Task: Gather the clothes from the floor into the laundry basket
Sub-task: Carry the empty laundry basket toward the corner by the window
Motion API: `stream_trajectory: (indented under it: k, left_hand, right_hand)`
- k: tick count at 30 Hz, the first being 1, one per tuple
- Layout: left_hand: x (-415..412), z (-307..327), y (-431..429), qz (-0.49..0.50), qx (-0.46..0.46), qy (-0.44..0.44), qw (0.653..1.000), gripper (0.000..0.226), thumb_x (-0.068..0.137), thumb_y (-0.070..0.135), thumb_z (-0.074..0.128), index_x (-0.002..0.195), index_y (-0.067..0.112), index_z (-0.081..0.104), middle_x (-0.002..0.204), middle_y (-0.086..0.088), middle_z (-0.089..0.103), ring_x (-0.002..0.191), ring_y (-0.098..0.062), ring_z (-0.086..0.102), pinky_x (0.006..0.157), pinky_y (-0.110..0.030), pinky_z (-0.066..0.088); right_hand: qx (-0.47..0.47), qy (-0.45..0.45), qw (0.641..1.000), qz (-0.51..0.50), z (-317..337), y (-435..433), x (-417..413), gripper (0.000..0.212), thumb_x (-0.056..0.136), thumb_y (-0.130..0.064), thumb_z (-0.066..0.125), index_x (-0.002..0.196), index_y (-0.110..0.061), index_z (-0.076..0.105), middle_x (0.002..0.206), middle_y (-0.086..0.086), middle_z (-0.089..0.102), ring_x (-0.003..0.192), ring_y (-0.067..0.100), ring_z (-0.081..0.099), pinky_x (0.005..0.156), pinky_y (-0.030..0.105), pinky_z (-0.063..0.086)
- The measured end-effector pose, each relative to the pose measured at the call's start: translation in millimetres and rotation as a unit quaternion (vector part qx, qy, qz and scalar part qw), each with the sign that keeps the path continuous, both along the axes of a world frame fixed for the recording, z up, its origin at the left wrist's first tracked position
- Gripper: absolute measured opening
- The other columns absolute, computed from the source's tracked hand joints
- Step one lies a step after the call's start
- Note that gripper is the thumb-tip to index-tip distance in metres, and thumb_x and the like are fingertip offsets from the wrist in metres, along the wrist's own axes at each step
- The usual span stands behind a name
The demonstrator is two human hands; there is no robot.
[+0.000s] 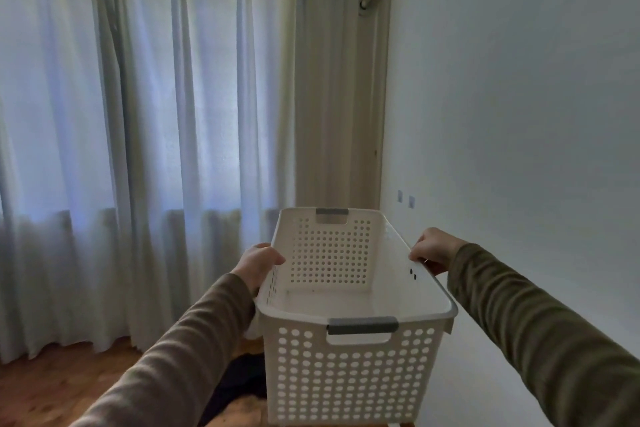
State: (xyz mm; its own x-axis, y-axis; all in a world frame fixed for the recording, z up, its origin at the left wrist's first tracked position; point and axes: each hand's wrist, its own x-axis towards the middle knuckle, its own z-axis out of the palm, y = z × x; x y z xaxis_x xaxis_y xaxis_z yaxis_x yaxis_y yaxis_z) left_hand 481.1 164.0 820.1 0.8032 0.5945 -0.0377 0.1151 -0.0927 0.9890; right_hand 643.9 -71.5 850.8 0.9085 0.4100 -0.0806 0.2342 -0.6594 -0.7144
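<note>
Head view is showing the empty laundry basket (353,305) being carried level above the floor (52,388). The left hand (258,265) and right hand (433,250) are each gripping a long side rim. Keeping the rim level, it should be lowered beside the dark garment (239,385) lying below its left side, well clear of the curtains (138,132) and the wall (519,114).

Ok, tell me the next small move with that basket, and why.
Probably lower the laundry basket to the floor beside the dark garment. Both the left hand and the right hand are gripping its side rims, the basket looks empty, and neither hand is free to pick up clothes.
</note>
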Motion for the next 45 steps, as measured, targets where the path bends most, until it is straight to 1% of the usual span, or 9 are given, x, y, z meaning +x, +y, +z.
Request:
stream_trajectory:
  k: [4,9,11,16,19,23,30,36,45]
  left_hand:
    - [31.6,-4.0,32.5,-0.021,0.015,-0.001,1.000,0.021,0.086,-0.007,0.042,0.100,-0.001,0.056,0.087,-0.016,0.059,0.078,-0.029,0.056,0.072,-0.034,0.045]
    - [63.3,-19.6,62.5,-0.037,0.029,0.026,0.999,0.033,0.085,-0.004,0.045,0.117,-0.004,0.056,0.104,-0.021,0.059,0.094,-0.033,0.055,0.090,-0.045,0.046]
    - [75.9,-31.1,69.5,-0.036,0.024,0.040,0.998,0.035,0.085,-0.006,0.045,0.118,-0.004,0.056,0.099,-0.020,0.060,0.091,-0.032,0.056,0.087,-0.043,0.047]
    - [105.8,-60.5,77.0,-0.044,0.002,0.064,0.997,0.039,0.085,-0.006,0.046,0.122,0.005,0.056,0.093,-0.014,0.062,0.079,-0.027,0.059,0.079,-0.040,0.049]
    - [123.5,-78.4,75.2,-0.035,-0.002,0.074,0.997,0.038,0.085,-0.005,0.047,0.119,0.008,0.057,0.088,-0.011,0.063,0.075,-0.025,0.059,0.074,-0.037,0.050]
    - [145.4,-106.1,66.4,-0.031,-0.033,0.087,0.995,0.034,0.085,0.000,0.056,0.117,0.010,0.058,0.085,-0.008,0.064,0.073,-0.023,0.061,0.076,-0.038,0.051]
    - [183.2,-157.2,43.5,-0.007,-0.056,0.105,0.993,0.046,0.085,-0.007,0.050,0.129,0.007,0.052,0.087,-0.006,0.063,0.074,-0.021,0.061,0.069,-0.032,0.051]
    - [205.2,-203.2,19.4,0.014,-0.088,0.129,0.988,0.047,0.086,-0.003,0.051,0.126,0.021,0.053,0.098,-0.008,0.064,0.082,-0.024,0.063,0.072,-0.034,0.053]
    - [236.4,-260.1,16.0,0.006,-0.113,0.156,0.981,0.039,0.087,0.005,0.056,0.110,0.036,0.054,0.102,-0.003,0.065,0.088,-0.023,0.065,0.071,-0.036,0.055]
  right_hand:
    - [0.012,-0.002,1.000,-0.019,-9.4,31.1,25.1,0.012,0.086,0.005,0.048,0.095,0.008,0.056,0.068,0.015,0.058,0.057,0.023,0.060,0.061,0.033,0.054]
    - [0.027,0.013,0.999,-0.036,-31.5,51.7,47.5,0.015,0.085,0.006,0.048,0.071,0.002,0.052,0.068,0.015,0.057,0.057,0.023,0.059,0.060,0.033,0.054]
    - [0.025,0.029,0.998,-0.039,-44.8,57.0,57.3,0.017,0.085,0.007,0.048,0.069,0.001,0.051,0.067,0.015,0.057,0.057,0.023,0.059,0.059,0.033,0.053]
    - [0.012,0.064,0.997,-0.038,-72.1,61.8,86.1,0.010,0.087,0.006,0.048,0.078,0.004,0.053,0.067,0.014,0.056,0.056,0.020,0.058,0.044,0.024,0.052]
    - [0.004,0.092,0.995,-0.027,-89.4,60.9,105.9,0.006,0.089,0.003,0.048,0.092,0.007,0.052,0.070,0.014,0.058,0.058,0.020,0.060,0.043,0.023,0.052]
    - [-0.012,0.135,0.991,0.010,-115.6,55.1,137.6,0.008,0.090,-0.001,0.048,0.086,0.004,0.054,0.071,0.013,0.061,0.060,0.019,0.063,0.040,0.019,0.053]
    - [-0.048,0.188,0.978,0.071,-166.6,35.8,198.1,0.012,0.091,-0.006,0.050,0.095,0.002,0.057,0.077,0.012,0.066,0.066,0.019,0.066,0.053,0.021,0.057]
    - [-0.085,0.248,0.959,0.104,-223.7,21.0,226.3,0.027,0.092,-0.010,0.050,0.114,0.005,0.055,0.082,0.011,0.066,0.071,0.019,0.065,0.066,0.026,0.056]
    - [-0.082,0.308,0.946,0.064,-294.8,15.2,249.4,0.017,0.091,-0.007,0.050,0.107,0.000,0.052,0.083,0.011,0.063,0.071,0.019,0.064,0.070,0.031,0.056]
